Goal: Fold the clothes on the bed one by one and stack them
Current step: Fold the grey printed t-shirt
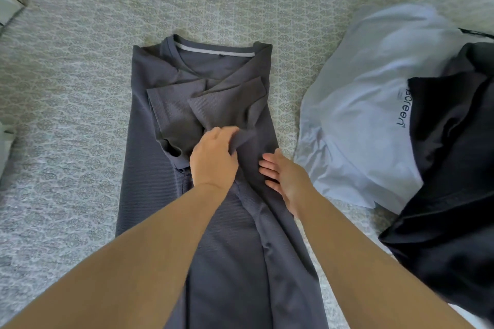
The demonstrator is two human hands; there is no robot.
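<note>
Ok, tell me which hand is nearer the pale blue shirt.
Right. The right hand lies flat on the grey shirt at its edge beside the pale blue shirt; the left hand grips a sleeve fold at the grey shirt's middle, farther away.

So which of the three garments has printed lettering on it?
The pale blue garment on the right; dark lettering shows by its edge. The grey shirt being folded and the black garment show none.

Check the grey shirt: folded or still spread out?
Partly folded. The grey shirt lies in a narrow strip, both sleeves turned onto its middle, its length unfolded; the left hand pinches a sleeve.
</note>
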